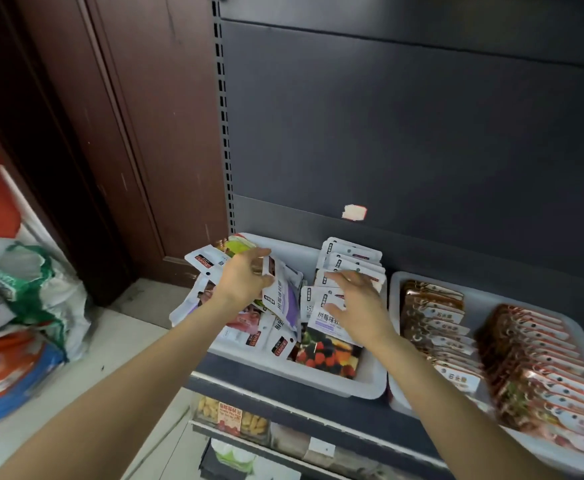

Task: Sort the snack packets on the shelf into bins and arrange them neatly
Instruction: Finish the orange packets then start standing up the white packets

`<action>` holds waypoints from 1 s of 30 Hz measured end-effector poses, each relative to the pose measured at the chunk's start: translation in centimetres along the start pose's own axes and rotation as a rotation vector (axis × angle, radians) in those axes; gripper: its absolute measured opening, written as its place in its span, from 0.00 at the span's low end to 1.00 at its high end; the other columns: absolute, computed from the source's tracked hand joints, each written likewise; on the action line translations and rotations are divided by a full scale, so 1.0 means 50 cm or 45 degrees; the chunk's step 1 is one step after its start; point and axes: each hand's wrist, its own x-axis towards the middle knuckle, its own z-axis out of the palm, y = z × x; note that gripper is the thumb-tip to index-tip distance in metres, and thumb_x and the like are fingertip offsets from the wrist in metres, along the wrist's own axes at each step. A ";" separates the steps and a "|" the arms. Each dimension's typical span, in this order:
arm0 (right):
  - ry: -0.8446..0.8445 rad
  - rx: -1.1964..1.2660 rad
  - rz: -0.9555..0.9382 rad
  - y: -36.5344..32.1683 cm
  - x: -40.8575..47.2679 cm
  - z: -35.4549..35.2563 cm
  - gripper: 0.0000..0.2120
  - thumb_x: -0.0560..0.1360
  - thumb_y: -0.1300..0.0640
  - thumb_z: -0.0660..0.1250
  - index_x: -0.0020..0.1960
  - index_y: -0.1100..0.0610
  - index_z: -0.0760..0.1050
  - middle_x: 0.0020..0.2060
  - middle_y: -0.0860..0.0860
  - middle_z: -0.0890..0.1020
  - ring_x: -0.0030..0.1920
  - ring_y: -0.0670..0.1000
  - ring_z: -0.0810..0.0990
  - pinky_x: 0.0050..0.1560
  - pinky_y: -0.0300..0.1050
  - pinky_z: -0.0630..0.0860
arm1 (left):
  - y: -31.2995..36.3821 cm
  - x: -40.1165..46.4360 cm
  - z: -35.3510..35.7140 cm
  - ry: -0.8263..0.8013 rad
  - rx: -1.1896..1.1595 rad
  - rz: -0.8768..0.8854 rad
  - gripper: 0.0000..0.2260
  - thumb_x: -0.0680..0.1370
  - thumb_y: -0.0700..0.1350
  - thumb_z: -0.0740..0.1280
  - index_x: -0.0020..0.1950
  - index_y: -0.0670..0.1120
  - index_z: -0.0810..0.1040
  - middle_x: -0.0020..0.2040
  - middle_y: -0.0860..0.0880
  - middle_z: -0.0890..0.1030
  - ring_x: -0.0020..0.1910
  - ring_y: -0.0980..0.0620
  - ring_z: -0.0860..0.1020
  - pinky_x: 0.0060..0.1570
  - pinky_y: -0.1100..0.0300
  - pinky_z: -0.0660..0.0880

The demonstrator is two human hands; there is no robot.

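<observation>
Fingers (263, 252) of the left hand (245, 275) curl round a white and purple packet (282, 299), pinching its top edge and holding it upright above a loose heap of packets (249, 327) in the left half of a white bin (370, 382). Right hand (360, 306) hovers with its fingers spread and relaxed, resting on the front packet of a tidy row of white packets (349, 261) standing in the right half of the same bin. A berry-printed packet (328, 351) lies flat below that hand. Just beside, a second white bin (396, 292) holds two neat rows of brown packets (436, 327). Both bins sit on a dark shelf (353, 424).
</observation>
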 end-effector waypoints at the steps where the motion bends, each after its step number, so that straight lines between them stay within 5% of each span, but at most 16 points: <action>1: -0.061 0.181 -0.060 -0.032 -0.003 -0.002 0.31 0.75 0.52 0.68 0.75 0.50 0.60 0.72 0.48 0.65 0.71 0.49 0.62 0.69 0.42 0.60 | 0.001 -0.003 0.001 0.011 -0.034 -0.027 0.23 0.75 0.35 0.69 0.69 0.45 0.71 0.59 0.44 0.74 0.43 0.51 0.75 0.31 0.66 0.77; 5: -0.257 0.481 -0.141 -0.118 0.000 0.032 0.39 0.71 0.47 0.72 0.76 0.46 0.55 0.73 0.46 0.63 0.70 0.46 0.64 0.68 0.43 0.62 | 0.008 -0.004 -0.003 0.013 0.008 0.029 0.24 0.74 0.38 0.70 0.69 0.45 0.71 0.62 0.46 0.75 0.53 0.47 0.77 0.47 0.53 0.80; 10: 0.201 0.461 -0.040 -0.135 0.032 0.019 0.12 0.75 0.59 0.68 0.59 0.56 0.79 0.48 0.53 0.83 0.44 0.51 0.80 0.49 0.48 0.77 | 0.013 0.007 -0.039 -0.127 -0.175 0.097 0.19 0.79 0.42 0.65 0.71 0.45 0.69 0.61 0.48 0.76 0.54 0.49 0.80 0.47 0.60 0.80; 15: 0.324 0.884 0.259 -0.129 0.042 -0.033 0.06 0.76 0.63 0.66 0.52 0.59 0.80 0.47 0.50 0.83 0.43 0.50 0.81 0.46 0.47 0.79 | 0.001 0.019 -0.079 -0.131 0.081 0.256 0.21 0.80 0.41 0.63 0.73 0.51 0.66 0.65 0.48 0.74 0.60 0.49 0.76 0.55 0.58 0.74; 20: 0.383 1.289 0.399 -0.078 -0.004 -0.085 0.13 0.75 0.68 0.66 0.48 0.49 0.76 0.44 0.45 0.83 0.46 0.47 0.83 0.45 0.48 0.82 | 0.038 0.014 -0.065 -0.169 0.035 0.475 0.14 0.77 0.39 0.67 0.59 0.54 0.74 0.44 0.53 0.81 0.40 0.58 0.80 0.41 0.65 0.73; 22: 0.413 1.223 0.443 -0.047 -0.027 -0.084 0.14 0.75 0.69 0.66 0.49 0.51 0.75 0.45 0.45 0.83 0.46 0.46 0.82 0.44 0.47 0.82 | 0.045 0.013 -0.033 -0.246 0.042 0.492 0.13 0.77 0.39 0.67 0.57 0.53 0.73 0.40 0.53 0.80 0.34 0.60 0.78 0.35 0.69 0.70; 26: 0.383 0.866 0.444 0.011 -0.061 -0.046 0.17 0.75 0.71 0.65 0.56 0.51 0.73 0.50 0.47 0.81 0.52 0.47 0.80 0.50 0.44 0.80 | 0.016 0.006 0.062 -0.465 0.191 0.429 0.15 0.77 0.37 0.67 0.63 0.45 0.72 0.43 0.47 0.80 0.40 0.54 0.77 0.33 0.76 0.68; 30: 0.278 0.363 0.412 0.064 -0.076 -0.007 0.12 0.76 0.68 0.64 0.56 0.58 0.80 0.52 0.52 0.83 0.52 0.51 0.80 0.51 0.41 0.75 | -0.008 0.003 0.112 -0.619 0.263 0.320 0.18 0.77 0.36 0.64 0.66 0.47 0.71 0.48 0.41 0.81 0.43 0.50 0.79 0.40 0.67 0.75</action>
